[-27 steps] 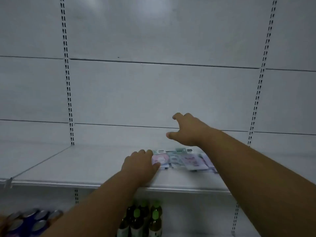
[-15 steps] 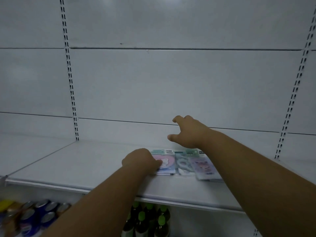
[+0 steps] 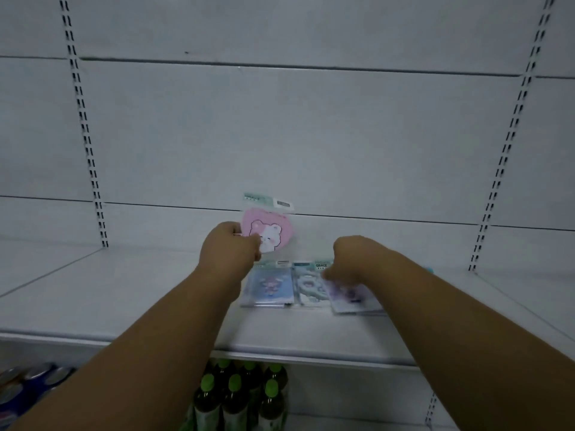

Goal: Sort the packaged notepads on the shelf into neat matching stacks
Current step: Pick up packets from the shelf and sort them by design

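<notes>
My left hand (image 3: 228, 248) holds a packaged pink heart-shaped notepad (image 3: 267, 227) upright above the white shelf (image 3: 124, 293), gripping its lower left corner. Below it a blue notepad pack (image 3: 270, 286) lies flat on the shelf. Beside that lies a white-and-teal pack (image 3: 306, 287), then a purple pack (image 3: 351, 298) at the right. My right hand (image 3: 350, 261) is curled down over the top of the purple pack, fingers touching it; whether it grips it is unclear.
Green-capped bottles (image 3: 239, 396) stand on the lower shelf under the notepads. Cans (image 3: 28, 384) sit at the lower left. The white back panel (image 3: 280, 135) with slotted uprights (image 3: 84, 126) rises behind. A teal object (image 3: 429, 269) peeks out behind my right forearm.
My left hand has lifted the pink heart pack off the pile and tilted it upright, baring the blue pack. My right hand came down from the air onto the purple pack.
</notes>
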A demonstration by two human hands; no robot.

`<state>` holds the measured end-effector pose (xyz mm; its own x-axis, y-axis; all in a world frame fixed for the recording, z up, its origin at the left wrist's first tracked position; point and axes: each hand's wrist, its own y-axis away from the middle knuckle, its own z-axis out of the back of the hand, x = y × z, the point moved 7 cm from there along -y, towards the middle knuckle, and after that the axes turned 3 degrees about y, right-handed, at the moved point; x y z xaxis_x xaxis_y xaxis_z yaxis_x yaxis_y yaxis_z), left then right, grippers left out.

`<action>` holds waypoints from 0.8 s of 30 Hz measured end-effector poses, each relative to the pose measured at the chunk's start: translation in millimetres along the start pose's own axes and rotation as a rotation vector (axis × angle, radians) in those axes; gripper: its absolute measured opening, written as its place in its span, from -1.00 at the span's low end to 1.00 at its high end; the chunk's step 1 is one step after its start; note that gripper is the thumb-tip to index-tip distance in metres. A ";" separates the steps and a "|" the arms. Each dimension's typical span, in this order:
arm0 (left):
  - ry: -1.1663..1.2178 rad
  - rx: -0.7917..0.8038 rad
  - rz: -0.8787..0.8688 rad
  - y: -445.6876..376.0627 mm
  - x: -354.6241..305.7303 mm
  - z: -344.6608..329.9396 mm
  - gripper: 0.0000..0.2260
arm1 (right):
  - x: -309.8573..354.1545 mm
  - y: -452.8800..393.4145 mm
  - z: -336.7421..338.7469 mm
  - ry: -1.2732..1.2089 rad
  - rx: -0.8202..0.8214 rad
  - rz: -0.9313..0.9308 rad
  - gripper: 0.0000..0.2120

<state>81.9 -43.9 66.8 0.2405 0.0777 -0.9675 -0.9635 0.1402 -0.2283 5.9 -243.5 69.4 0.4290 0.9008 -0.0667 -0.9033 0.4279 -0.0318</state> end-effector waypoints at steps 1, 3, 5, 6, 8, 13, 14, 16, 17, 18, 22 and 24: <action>0.082 0.023 0.000 5.2 -5.0 -1.5 -0.95 | -3.2 2.0 -7.1 0.016 0.042 -0.021 -0.73; 0.218 0.071 0.004 16.2 -11.8 -4.5 -0.90 | -7.0 4.9 -16.7 0.004 0.086 -0.038 -0.74; 0.261 0.102 0.011 23.8 -13.2 -4.9 -0.85 | -8.4 6.8 -22.4 -0.050 0.103 -0.054 -0.72; 0.266 0.116 0.014 27.2 -12.6 -4.6 -0.84 | -8.1 6.0 -24.2 -0.074 0.100 -0.063 -0.72; 0.261 0.137 0.023 32.4 -10.5 -3.8 -0.82 | -7.8 2.5 -24.1 -0.129 0.054 -0.095 -0.74; 0.285 0.181 0.010 36.6 -9.1 -3.5 -0.82 | -15.0 4.2 -11.8 -0.495 -0.162 -0.138 -0.85; 0.289 0.195 0.016 37.0 -9.3 -5.5 -0.83 | -21.8 8.9 -8.9 -0.627 -0.224 -0.157 -0.89; 0.322 0.230 0.027 40.1 -9.8 -12.4 -0.85 | -39.1 22.6 -1.6 -0.787 -0.362 -0.195 -0.86; 0.343 0.249 0.023 43.5 -11.4 -16.6 -0.86 | -49.6 30.8 2.0 -0.820 -0.436 -0.202 -0.85; 0.361 0.269 0.015 47.0 -12.3 -21.4 -0.87 | -60.0 38.4 4.3 -0.839 -0.489 -0.209 -0.86; 0.400 0.365 0.007 73.2 -19.6 -52.0 -0.88 | -106.8 82.2 10.3 -0.981 -0.576 -0.308 -0.88; 0.402 0.432 -0.008 92.3 -32.2 -76.0 -0.87 | -133.9 107.4 16.5 -1.004 -0.624 -0.327 -0.89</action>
<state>-23.7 -108.5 68.6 0.1024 -0.2935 -0.9504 -0.8065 0.5349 -0.2521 -148.6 -317.0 91.5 0.1962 0.5330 0.8231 -0.4799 0.7842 -0.3934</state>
